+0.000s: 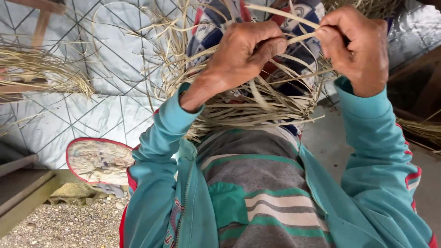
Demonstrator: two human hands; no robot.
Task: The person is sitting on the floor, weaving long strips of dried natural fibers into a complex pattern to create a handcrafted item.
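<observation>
Pale dried reed strip (301, 37) held taut between both hands, high in the view over the person's lap. Left hand (245, 55) fingers curled tight, thumb pinching the strip. Right hand (356, 46) closed too, fingertips gripping the strip's other end. Below the hands, a loose tangled bundle of split reed strips (248, 105) rests on the lap against patterned cloth (209, 32). Teal jacket sleeves (158, 138) with red trim, striped grey-green shirt (252, 183) beneath. Worn sandal sole (98, 160) with red rim at lower left, on a pale diamond-patterned mat (82, 110). More dried reeds (41, 69) far left; gravel (69, 225) at the bottom left.
</observation>
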